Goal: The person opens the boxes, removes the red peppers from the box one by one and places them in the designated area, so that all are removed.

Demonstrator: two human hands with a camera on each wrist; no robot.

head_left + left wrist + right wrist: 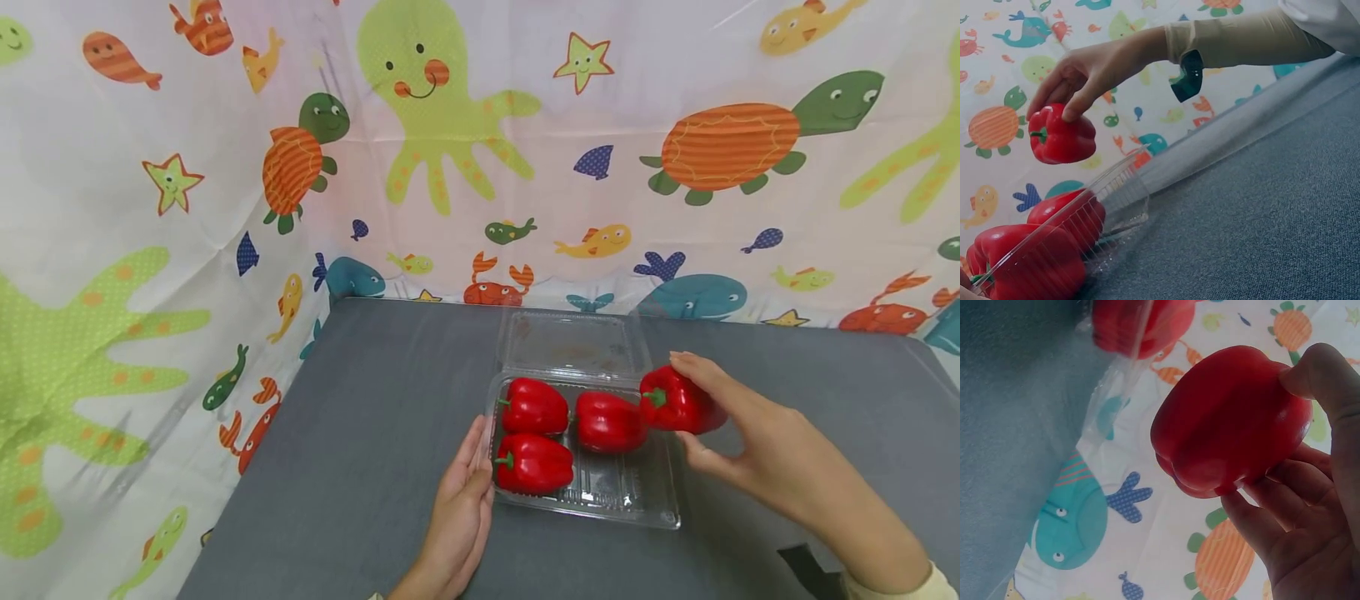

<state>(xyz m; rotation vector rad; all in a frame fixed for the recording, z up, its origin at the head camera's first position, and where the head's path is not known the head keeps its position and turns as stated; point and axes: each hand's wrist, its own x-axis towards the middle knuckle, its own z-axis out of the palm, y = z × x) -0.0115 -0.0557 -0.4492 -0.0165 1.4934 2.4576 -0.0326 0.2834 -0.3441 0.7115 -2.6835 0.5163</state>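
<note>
Now the head view shows the right hand [772,442] gripping a red pepper [681,403], the left hand [457,508] straight-fingered against a clear container [643,493]; left wrist view, that pepper raised above it; right wrist view, thumb [1322,378] and fingers [1302,487] around the pepper.

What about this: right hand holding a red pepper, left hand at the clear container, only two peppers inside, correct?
Not two: the head view shows three peppers inside the clear container. The right hand holds a red pepper, with the left hand at the container.
</note>
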